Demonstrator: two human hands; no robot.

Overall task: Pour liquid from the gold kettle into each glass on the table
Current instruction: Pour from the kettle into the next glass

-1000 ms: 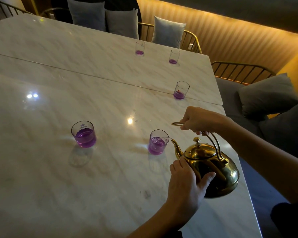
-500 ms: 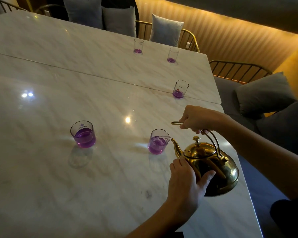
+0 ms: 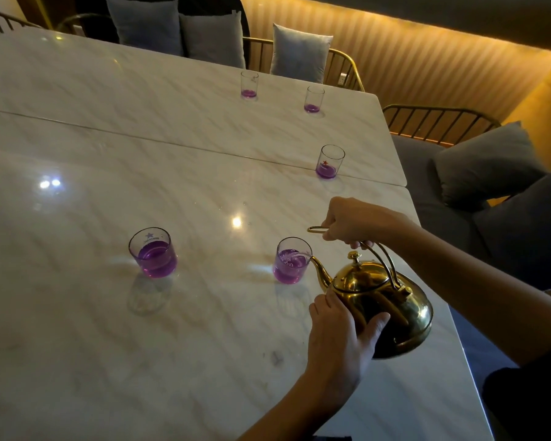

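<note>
The gold kettle point(image 3: 384, 297) hangs tilted over the marble table point(image 3: 140, 329), its spout at the rim of the nearest glass point(image 3: 290, 261). A thin stream runs into that glass, which holds purple liquid. My right hand point(image 3: 357, 222) grips the kettle's handle from above. My left hand point(image 3: 341, 338) cups the kettle's body from the near side. A second glass point(image 3: 153, 253) to the left holds more purple liquid. Three farther glasses point(image 3: 329, 162), point(image 3: 314, 99), point(image 3: 248, 85) each hold a shallow purple layer.
The table's right edge point(image 3: 452, 329) runs just beyond the kettle. A seam point(image 3: 172, 143) crosses the tabletop. Gold-railed chairs with grey cushions point(image 3: 299, 52) line the far side, and a grey sofa with a pillow point(image 3: 487, 163) sits to the right.
Both hands and the kettle keep their pose. Purple liquid in the nearest glass has risen slightly while the stream keeps flowing.
</note>
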